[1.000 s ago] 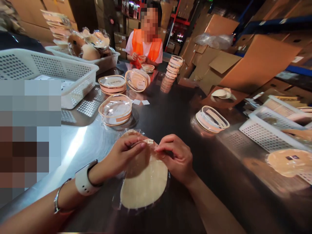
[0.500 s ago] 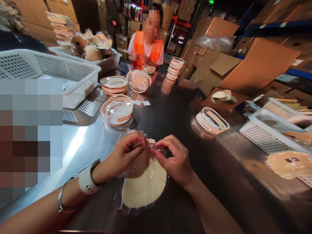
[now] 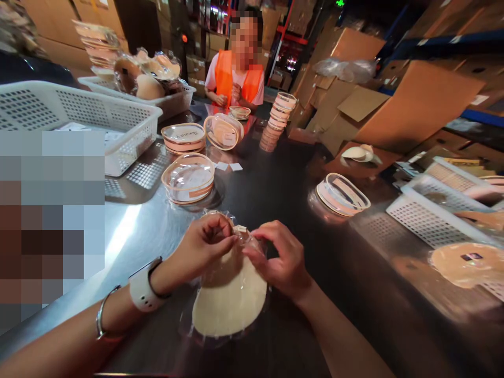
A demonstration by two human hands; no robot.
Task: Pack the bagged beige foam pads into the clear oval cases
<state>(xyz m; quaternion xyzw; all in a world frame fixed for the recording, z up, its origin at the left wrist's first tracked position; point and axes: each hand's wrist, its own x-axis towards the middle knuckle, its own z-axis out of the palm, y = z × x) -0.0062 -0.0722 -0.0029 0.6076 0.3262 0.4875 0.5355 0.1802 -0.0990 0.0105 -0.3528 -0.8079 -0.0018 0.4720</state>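
Observation:
A beige stick-on bra [image 3: 232,299] in clear plastic film lies on the dark table in front of me. My left hand [image 3: 208,239], with a white-strapped watch and a bangle on the wrist, is closed in a pinch at its upper edge. Across a small gap, my right hand [image 3: 281,257] pinches the film at the upper right, thumb and forefinger curved together. Between the hands shows a small pale clasp [image 3: 240,229]. The exact grip points are partly hidden by my fingers.
Clear-lidded oval cases [image 3: 188,178] stand ahead, another case [image 3: 342,194] to the right, and a stack [image 3: 281,113] farther back. White baskets [image 3: 134,126] flank the table, with a wrapped bra [image 3: 468,268] at right. Opposite sits a person in an orange vest [image 3: 224,73].
The bra has shifted slightly left and my right fingertips have moved a little left at the film. My left hand stays nearly in place. The person opposite has raised one hand.

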